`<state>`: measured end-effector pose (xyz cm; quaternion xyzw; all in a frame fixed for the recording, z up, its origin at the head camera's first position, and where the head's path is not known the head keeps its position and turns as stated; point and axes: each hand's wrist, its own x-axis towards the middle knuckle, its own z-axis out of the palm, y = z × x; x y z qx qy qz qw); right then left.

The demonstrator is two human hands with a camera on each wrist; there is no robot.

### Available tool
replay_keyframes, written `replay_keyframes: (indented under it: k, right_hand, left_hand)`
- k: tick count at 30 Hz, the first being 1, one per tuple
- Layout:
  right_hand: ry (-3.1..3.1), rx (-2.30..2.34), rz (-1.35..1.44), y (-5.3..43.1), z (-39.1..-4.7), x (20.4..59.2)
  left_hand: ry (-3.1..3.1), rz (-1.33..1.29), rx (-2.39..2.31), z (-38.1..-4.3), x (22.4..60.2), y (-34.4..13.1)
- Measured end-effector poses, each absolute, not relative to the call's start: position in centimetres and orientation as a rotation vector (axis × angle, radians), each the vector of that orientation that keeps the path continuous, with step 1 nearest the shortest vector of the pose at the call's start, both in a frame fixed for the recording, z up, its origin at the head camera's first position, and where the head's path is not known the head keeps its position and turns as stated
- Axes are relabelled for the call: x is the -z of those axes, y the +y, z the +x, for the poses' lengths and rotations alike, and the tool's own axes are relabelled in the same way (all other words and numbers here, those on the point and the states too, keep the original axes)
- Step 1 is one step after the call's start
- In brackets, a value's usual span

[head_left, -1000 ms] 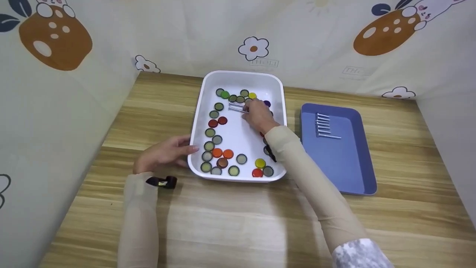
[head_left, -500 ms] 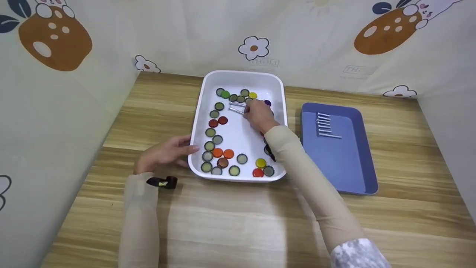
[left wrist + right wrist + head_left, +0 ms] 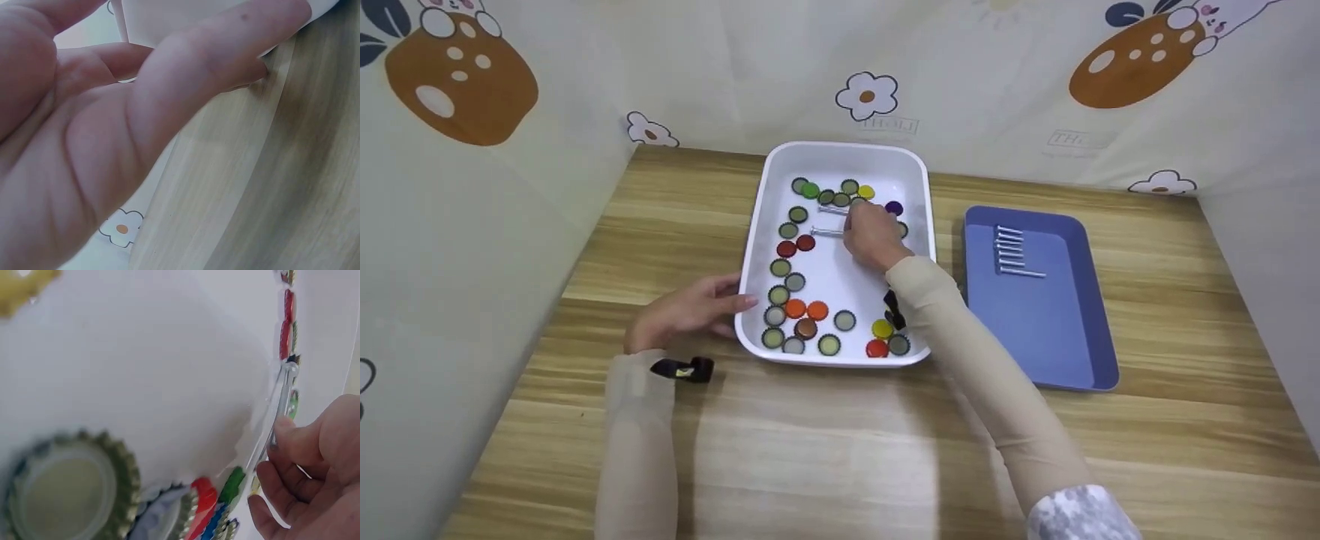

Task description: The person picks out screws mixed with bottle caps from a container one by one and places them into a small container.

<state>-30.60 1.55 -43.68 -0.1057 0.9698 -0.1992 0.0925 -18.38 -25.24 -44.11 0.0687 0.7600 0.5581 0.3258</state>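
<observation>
In the head view, my right hand (image 3: pixel 874 236) reaches into a white tray (image 3: pixel 757 217) and pinches a long silver screw (image 3: pixel 826 232). Its round head points left; thumb and fingertips cover the other end. A second silver screw (image 3: pixel 831 211) lies just behind it, partly hidden by the hand. The right wrist view shows the pinched screw (image 3: pixel 284 396) between thumb and forefinger. My left hand (image 3: pixel 682 311) holds the tray's left wall, thumb over the rim and fingers outside. Bottle caps (image 3: pixel 805 328) in several colours lie around the tray's floor.
A shallow blue tray (image 3: pixel 1042 330) stands to the right on the wooden table (image 3: pixel 810 442), with several silver screws (image 3: pixel 1009 247) lined up near its back left. A patterned cloth wall (image 3: pixel 750 75) rises behind the table.
The near screw's head has swung toward me, away from the far screw, so the two now lie apart. My right hand has shifted slightly; the left hand stays on the tray.
</observation>
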Motion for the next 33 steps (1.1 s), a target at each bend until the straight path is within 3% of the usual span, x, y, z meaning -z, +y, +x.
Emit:
replay_keyframes:
  k: [14, 33]
  right_hand:
    - [2.981, 0.445, -0.504, 1.1, -29.1, 40.7]
    - [2.887, 0.457, -0.561, 5.2, -27.3, 37.8]
  left_hand:
    - [2.014, 0.165, -1.434, -18.4, 44.2, -25.3]
    - [1.991, 0.158, -1.457, -18.5, 44.2, -25.4]
